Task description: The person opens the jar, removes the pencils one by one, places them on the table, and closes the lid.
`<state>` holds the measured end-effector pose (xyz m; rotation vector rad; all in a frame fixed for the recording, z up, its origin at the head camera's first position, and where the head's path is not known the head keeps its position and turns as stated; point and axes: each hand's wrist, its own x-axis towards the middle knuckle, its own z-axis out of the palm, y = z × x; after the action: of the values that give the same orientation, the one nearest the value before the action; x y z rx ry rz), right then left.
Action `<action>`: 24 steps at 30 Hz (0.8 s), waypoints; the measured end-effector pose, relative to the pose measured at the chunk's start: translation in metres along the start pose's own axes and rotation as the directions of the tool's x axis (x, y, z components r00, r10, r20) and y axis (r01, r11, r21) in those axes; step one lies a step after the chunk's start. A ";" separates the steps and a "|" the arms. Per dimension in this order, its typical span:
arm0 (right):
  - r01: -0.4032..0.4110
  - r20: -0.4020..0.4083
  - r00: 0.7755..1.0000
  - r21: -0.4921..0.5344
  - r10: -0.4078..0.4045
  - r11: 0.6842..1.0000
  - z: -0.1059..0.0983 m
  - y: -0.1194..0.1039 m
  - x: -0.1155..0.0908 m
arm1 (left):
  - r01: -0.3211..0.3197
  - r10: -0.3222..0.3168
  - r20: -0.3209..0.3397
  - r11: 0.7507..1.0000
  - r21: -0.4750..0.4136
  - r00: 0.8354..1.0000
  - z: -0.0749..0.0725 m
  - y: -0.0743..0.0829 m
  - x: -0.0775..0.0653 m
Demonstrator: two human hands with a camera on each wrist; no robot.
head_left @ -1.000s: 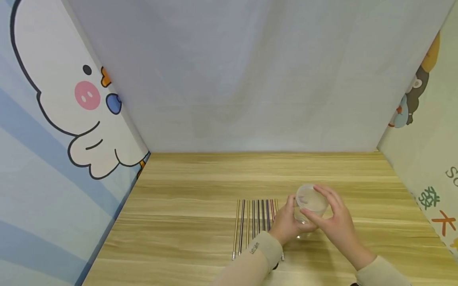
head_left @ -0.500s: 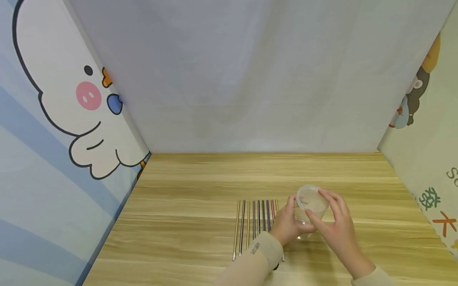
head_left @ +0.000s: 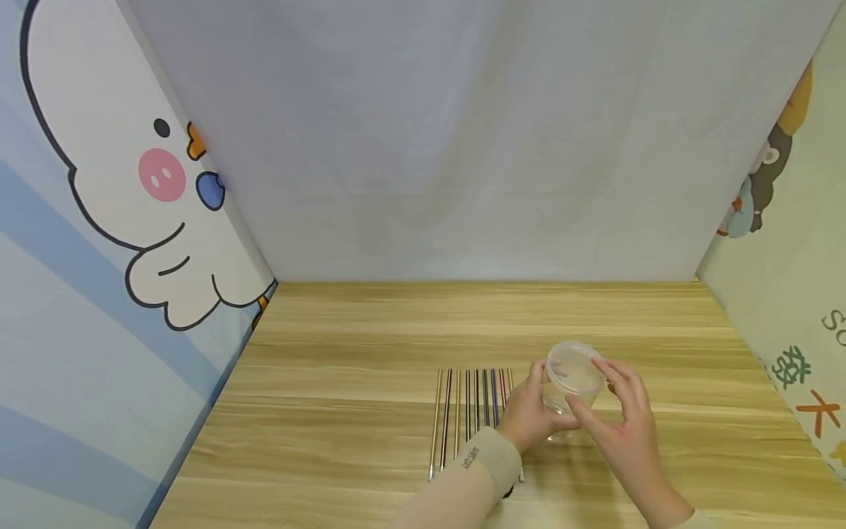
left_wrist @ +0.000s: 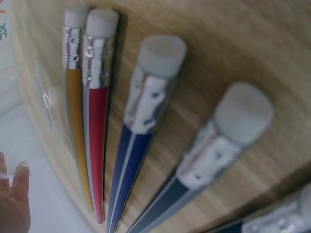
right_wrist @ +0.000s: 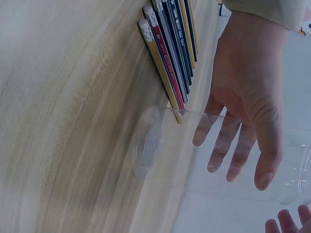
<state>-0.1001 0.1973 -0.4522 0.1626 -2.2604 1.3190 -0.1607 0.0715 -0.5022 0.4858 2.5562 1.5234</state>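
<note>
A clear plastic jar (head_left: 554,399) stands on the table right of the pencils, capped by a translucent lid (head_left: 575,369). My left hand (head_left: 527,417) grips the jar's body from the left, its thumb and fingers around the wall. In the right wrist view that same left hand (right_wrist: 250,107) shows behind and over the see-through wall, and the jar's round base (right_wrist: 148,143) meets the wood. My right hand (head_left: 626,422) holds the lid at its right edge, with thumb in front and fingers behind. Nothing shows inside the jar.
Several pencils (head_left: 457,411) with white erasers lie in a parallel row left of the jar, partly covered by my left forearm. The wood-grain table (head_left: 330,330) ends at a pale back curtain (head_left: 463,147). Cartoon-printed panels (head_left: 119,220) stand at both sides.
My right hand's thumb and fingertips have shifted rightward around the lid's edge, with the hand turned slightly. Left hand, jar and pencils stay practically in place.
</note>
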 end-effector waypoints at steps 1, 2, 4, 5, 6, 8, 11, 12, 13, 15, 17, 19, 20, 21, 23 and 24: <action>0.002 -0.007 1.000 0.005 -0.002 1.000 0.000 0.001 0.001 | 0.003 -0.003 0.001 1.000 0.000 1.000 0.000 0.000 0.000; 0.004 -0.008 1.000 0.012 -0.004 1.000 0.001 0.002 0.001 | 0.004 -0.004 0.002 1.000 -0.001 1.000 0.000 0.000 0.000; 0.003 -0.004 1.000 0.032 -0.003 0.999 0.001 0.004 0.003 | 0.008 -0.008 0.004 1.000 -0.004 1.000 0.000 0.000 0.000; -0.001 0.002 1.000 0.041 0.001 0.999 0.001 0.005 0.004 | 0.009 -0.009 0.004 1.000 -0.006 1.000 0.000 0.000 0.000; -0.018 0.011 1.000 0.047 0.017 0.999 0.000 0.006 0.005 | 0.010 -0.010 0.005 1.000 -0.008 1.000 0.000 0.000 0.000; -0.056 0.040 0.998 0.055 0.054 0.997 -0.001 0.006 0.006 | 0.010 -0.010 0.006 1.000 -0.013 1.000 0.000 -0.001 0.000; -0.131 0.090 0.988 0.072 0.125 0.989 -0.002 0.004 0.010 | 0.011 -0.011 0.009 1.000 -0.017 1.000 0.000 0.000 0.000; -0.158 0.110 0.983 0.079 0.149 0.984 -0.002 0.004 0.011 | 0.013 -0.013 0.010 1.000 -0.020 1.000 0.000 0.000 0.000; -0.187 0.129 0.976 0.084 0.175 0.979 -0.001 0.003 0.012 | 0.016 -0.015 0.011 1.000 -0.022 1.000 0.000 0.000 0.000; -0.242 0.166 0.961 0.113 0.221 0.964 0.000 0.003 0.013 | 0.019 -0.018 0.014 1.000 -0.024 1.000 -0.001 0.000 -0.001; -0.300 0.186 0.944 0.137 0.273 0.944 0.001 0.003 0.015 | 0.023 -0.023 0.017 0.999 -0.029 1.000 -0.001 0.001 -0.001; -0.344 0.194 0.930 0.160 0.312 0.925 0.003 0.003 0.016 | 0.025 -0.025 0.020 0.999 -0.031 0.999 -0.002 0.001 -0.002; -0.352 0.198 0.927 0.174 0.318 0.920 0.004 0.003 0.017 | 0.025 -0.024 0.022 0.999 -0.030 0.999 -0.002 0.001 -0.002; -0.356 0.197 0.926 0.180 0.321 0.917 0.005 0.003 0.017 | 0.025 -0.025 0.021 0.999 -0.032 0.999 -0.002 0.001 -0.002; -0.355 0.196 0.928 0.197 0.318 0.914 0.007 0.002 0.019 | 0.021 -0.020 0.023 0.999 -0.034 1.000 -0.002 0.001 -0.002; -0.352 0.191 0.929 0.203 0.316 0.914 0.008 0.002 0.020 | 0.017 -0.016 0.024 0.999 -0.033 1.000 -0.002 0.001 -0.002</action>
<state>-0.1209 0.1941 -0.4471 -0.0488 -2.3276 1.8121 -0.1595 0.0693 -0.5008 0.4749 2.5063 1.5424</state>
